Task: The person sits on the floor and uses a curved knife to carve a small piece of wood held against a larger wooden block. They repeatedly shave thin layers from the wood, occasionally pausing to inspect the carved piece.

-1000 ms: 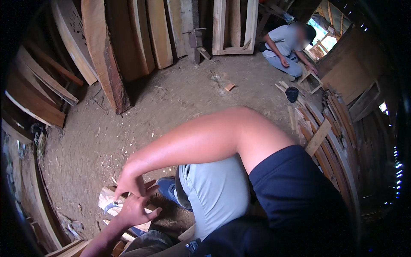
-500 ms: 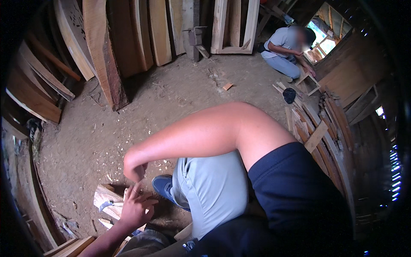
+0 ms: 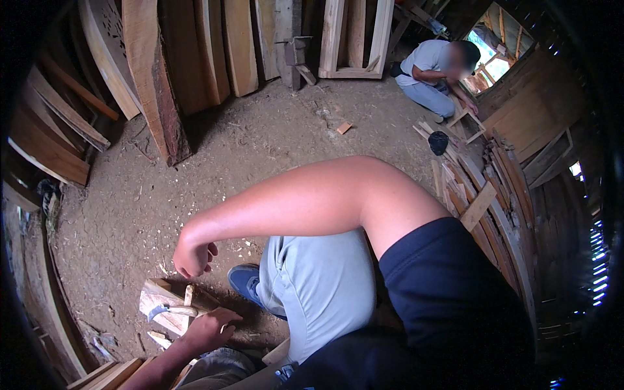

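Note:
My right hand (image 3: 193, 257) hangs over the wood at the lower left, wrist bent down. Its fingers are curled in, and whatever they hold, if anything, is hidden. Below it, my left hand (image 3: 209, 329) lies low with fingers stretched out to the right, apparently empty. Between the hands is a pale wooden block (image 3: 153, 292) on the ground, with a narrow wooden piece (image 3: 188, 296) standing up from it. A short tool with a curved grey blade and a wooden handle (image 3: 182, 311) rests across the block, close to my left hand.
Planks (image 3: 242, 52) lean along the far wall beside a wooden frame (image 3: 354, 73). Another person (image 3: 426, 75) crouches at the far right over a small frame (image 3: 469, 127). Stacked timber (image 3: 504, 195) lines the right. A wood scrap (image 3: 344, 128) and shavings lie on the dirt floor.
My hands, close together before, have parted. The left dropped and its fingers flattened to the right; the right shifted slightly left. The tool's handle now shows.

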A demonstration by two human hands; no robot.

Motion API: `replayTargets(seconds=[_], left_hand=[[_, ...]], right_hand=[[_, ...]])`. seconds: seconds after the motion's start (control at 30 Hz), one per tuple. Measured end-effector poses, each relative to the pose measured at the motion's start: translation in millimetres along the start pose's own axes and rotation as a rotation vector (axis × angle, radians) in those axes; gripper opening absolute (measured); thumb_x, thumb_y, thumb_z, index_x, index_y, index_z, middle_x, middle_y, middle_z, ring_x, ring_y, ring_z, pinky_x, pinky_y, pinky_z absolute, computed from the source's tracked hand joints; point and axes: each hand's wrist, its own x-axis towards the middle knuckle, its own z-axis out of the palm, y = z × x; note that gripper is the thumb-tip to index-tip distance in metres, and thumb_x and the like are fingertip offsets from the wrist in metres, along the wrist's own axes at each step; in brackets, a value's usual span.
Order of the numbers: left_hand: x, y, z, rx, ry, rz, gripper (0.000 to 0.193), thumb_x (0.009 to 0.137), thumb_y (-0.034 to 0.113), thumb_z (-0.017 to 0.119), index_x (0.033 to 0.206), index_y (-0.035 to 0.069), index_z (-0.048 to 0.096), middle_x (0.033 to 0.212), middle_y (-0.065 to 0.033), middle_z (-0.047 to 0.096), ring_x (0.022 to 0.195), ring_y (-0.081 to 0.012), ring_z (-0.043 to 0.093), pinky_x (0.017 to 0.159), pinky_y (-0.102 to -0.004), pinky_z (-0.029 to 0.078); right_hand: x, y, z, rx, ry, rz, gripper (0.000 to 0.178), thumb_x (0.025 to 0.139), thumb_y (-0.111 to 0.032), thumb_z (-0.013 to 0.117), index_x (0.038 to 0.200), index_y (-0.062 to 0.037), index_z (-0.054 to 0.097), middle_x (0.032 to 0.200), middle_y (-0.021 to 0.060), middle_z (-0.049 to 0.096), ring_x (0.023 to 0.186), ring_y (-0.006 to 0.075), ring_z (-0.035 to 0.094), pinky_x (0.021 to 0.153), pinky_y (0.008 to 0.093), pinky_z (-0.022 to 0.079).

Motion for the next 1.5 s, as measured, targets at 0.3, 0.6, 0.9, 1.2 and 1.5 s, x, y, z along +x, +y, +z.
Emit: replayTargets(seconds=[0.3,0.6,0.9,1.2,1.5], left_hand=[[-5.5,-0.9,8.6,-0.028,-0.071,0.019,0.033,0.086,0.012,0.067,0.118,0.007,0.064,0.105,-0.0150,0.066,0.093,-0.0297,0.068,0.082,-0.0396,0.055],[-7.4,-3.0,9.8,0.000,-0.065,0.013,0.032,0.087,0.013,0.066,0.119,0.008,0.064,0.106,-0.0148,0.066,0.094,-0.0293,0.068,0.081,-0.0391,0.055],[-8.0,-3.0,8.5,-0.019,-0.096,-0.003,0.034,0.087,0.019,0.065,0.119,0.009,0.064,0.113,-0.0174,0.065,0.102,-0.0354,0.066,0.086,-0.0423,0.055],[-7.7,1.9,5.6,-0.021,-0.100,-0.022,0.034,0.086,0.018,0.065,0.118,0.008,0.064,0.110,-0.0179,0.065,0.099,-0.0362,0.066,0.085,-0.0428,0.055],[-7.1,2.0,6.2,-0.001,-0.104,-0.046,0.034,0.086,0.018,0.066,0.118,0.008,0.064,0.109,-0.0173,0.065,0.099,-0.0366,0.065,0.085,-0.0433,0.055]], right_hand=[[-0.9,-1.1,0.0,-0.004,-0.007,0.014,0.054,0.089,-0.014,0.051,0.143,-0.0104,0.045,0.115,0.0102,0.065,0.097,0.0239,0.062,0.081,0.0401,0.056],[2.1,-1.7,1.5,-0.015,-0.016,0.033,0.054,0.089,-0.015,0.053,0.143,-0.0104,0.045,0.120,0.0103,0.065,0.102,0.0245,0.062,0.084,0.0405,0.056],[4.3,-0.4,2.1,-0.015,-0.010,0.032,0.053,0.090,-0.017,0.054,0.142,-0.0116,0.046,0.117,0.0103,0.066,0.098,0.0238,0.063,0.081,0.0406,0.056],[7.6,0.0,5.6,-0.053,-0.038,0.044,0.038,0.089,-0.025,0.067,0.122,-0.0056,0.065,0.119,0.0109,0.067,0.103,0.0242,0.064,0.084,0.0389,0.057],[4.2,-2.3,6.0,-0.058,-0.074,0.055,0.046,0.087,-0.035,0.074,0.122,-0.0058,0.067,0.120,0.0097,0.068,0.105,0.0229,0.064,0.087,0.0384,0.055]])
